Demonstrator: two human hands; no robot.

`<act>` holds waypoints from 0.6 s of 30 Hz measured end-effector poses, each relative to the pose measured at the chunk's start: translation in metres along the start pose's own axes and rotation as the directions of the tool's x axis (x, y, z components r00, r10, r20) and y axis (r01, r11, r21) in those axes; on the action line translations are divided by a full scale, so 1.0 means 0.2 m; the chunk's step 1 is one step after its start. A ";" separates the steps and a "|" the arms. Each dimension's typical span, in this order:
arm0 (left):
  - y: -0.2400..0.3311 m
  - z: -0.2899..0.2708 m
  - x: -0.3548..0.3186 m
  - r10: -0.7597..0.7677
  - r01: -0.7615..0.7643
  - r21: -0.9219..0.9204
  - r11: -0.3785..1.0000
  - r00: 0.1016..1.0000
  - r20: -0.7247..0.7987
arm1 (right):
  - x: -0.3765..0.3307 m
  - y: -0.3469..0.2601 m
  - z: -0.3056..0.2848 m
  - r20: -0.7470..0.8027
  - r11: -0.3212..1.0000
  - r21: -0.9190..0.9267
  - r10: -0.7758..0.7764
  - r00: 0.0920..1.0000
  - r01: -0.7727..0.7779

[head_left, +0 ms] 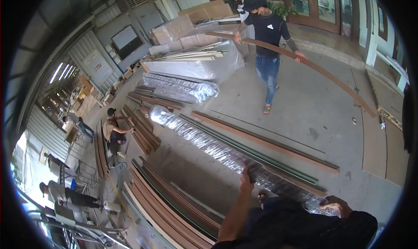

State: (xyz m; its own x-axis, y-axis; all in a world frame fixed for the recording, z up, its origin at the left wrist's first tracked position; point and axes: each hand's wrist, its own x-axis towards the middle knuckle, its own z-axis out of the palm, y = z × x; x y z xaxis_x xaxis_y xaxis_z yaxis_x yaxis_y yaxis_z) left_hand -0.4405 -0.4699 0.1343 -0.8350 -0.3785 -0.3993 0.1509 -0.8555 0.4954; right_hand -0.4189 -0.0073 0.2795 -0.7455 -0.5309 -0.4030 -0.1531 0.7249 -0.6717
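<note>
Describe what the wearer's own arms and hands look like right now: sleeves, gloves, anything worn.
Both hands are bare, with no gloves. The left hand leads into a bare forearm with no sleeve visible on it. The right hand comes out of dark, black-looking clothing that covers the arm up to the wrist. No watch, ring or marking can be made out at this size.

The person's 2 hands are bare, with no gloves, rings or watch to be seen. The left hand (246, 178) leads into a forearm bare up to the lower edge of the view. The right hand (335, 204) comes out of a dark, almost black sleeve (348, 227) of loose, softly creased cloth that covers that arm to the wrist.
</note>
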 end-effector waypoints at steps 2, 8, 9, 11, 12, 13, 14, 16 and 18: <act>0.21 -0.06 0.08 0.024 -0.024 -0.038 0.999 1.000 0.001 | 0.29 -0.03 0.04 0.087 0.987 -0.081 0.145 0.986 -0.138; 0.63 -0.36 0.40 -0.048 0.047 -0.113 0.992 0.999 0.001 | 0.82 -0.30 0.22 0.171 0.929 -0.028 0.368 0.914 -0.369; 0.74 -0.43 0.45 -0.058 0.051 -0.127 0.991 0.997 -0.058 | 0.98 -0.28 0.26 0.166 0.932 -0.129 0.358 0.919 -0.340; 0.91 -0.53 0.56 -0.109 0.100 -0.103 0.990 0.990 -0.084 | 1.04 -0.46 0.41 0.165 0.929 -0.075 0.370 0.914 -0.363; 1.02 -0.62 0.58 -0.081 0.069 -0.112 0.991 0.991 -0.110 | 1.17 -0.51 0.47 0.140 0.930 -0.187 0.343 0.929 -0.315; 1.12 -0.67 0.61 -0.065 0.052 -0.110 0.993 0.991 -0.120 | 1.26 -0.57 0.54 0.104 0.918 -0.284 0.318 0.942 -0.278; 1.22 -0.72 0.64 -0.074 0.061 -0.111 0.992 0.990 -0.118 | 1.32 -0.62 0.64 0.058 0.874 -0.358 0.372 0.927 -0.328; 1.45 -0.77 0.72 0.009 -0.012 -0.083 0.996 0.999 -0.032 | 1.43 -0.72 0.79 0.073 0.920 -0.288 0.299 0.951 -0.267; 1.67 -0.79 0.77 -0.011 0.010 -0.011 1.000 0.991 -0.132 | 1.53 -0.99 0.82 0.083 0.914 -0.281 0.328 0.941 -0.293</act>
State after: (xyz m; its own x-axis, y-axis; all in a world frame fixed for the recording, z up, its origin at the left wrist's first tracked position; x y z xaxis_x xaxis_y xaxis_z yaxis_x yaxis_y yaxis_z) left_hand -0.4354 -0.8708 0.1155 -0.7593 -0.4125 -0.5033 0.1484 -0.8628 0.4833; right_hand -0.5096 -0.3855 0.1871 -0.6977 -0.2987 -0.6511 -0.1038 0.9415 -0.3207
